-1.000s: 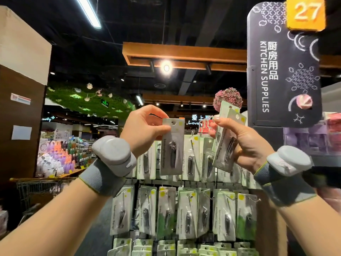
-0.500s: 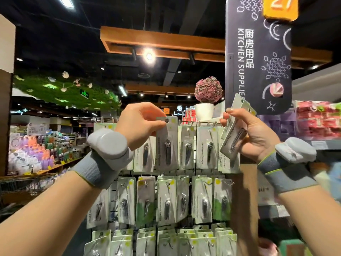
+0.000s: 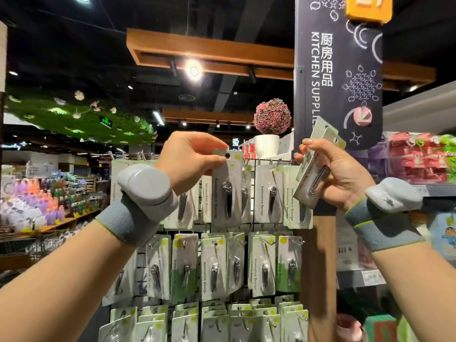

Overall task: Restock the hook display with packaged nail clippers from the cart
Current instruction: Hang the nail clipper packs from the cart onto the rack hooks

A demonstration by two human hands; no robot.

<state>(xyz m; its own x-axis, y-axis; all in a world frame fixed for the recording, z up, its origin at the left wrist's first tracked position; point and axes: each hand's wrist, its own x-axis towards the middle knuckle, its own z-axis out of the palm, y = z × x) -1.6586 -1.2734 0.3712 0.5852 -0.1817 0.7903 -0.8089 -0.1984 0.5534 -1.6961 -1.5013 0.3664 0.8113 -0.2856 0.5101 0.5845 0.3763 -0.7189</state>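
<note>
— Up a touch goes the left hand [image 3: 195,159] from where it was half a second back, and the single pack [image 3: 227,188] it carries now has its punched hole right by the thumb tip, level with the top row of hooks [image 3: 272,162].

— What's the hold like?

— Thumb and forefinger pinched on the top-left corner of the card, just beside the hole; the clipper hangs straight down below the pinch. It sits in front of the packs already hanging on the top row, but I can't tell if a hook tip has entered the hole yet.

— And the other hand?

— The right hand [image 3: 338,174] has drifted out to the side and tilted. Its fingers are wrapped round a small fan of spare packs [image 3: 313,174], at least 2 cards showing above the fingers, leaning up to the right in front of the dark aisle sign [image 3: 338,70].

— So how should this one go on?

— My guess: keep the pinch off the hole so the wire has a clear way in, hold the card square to the hook, then push it back. A pinch that near could block the tip. The cart [image 3: 37,245] is low down, far out from the left hand's hold.
</note>
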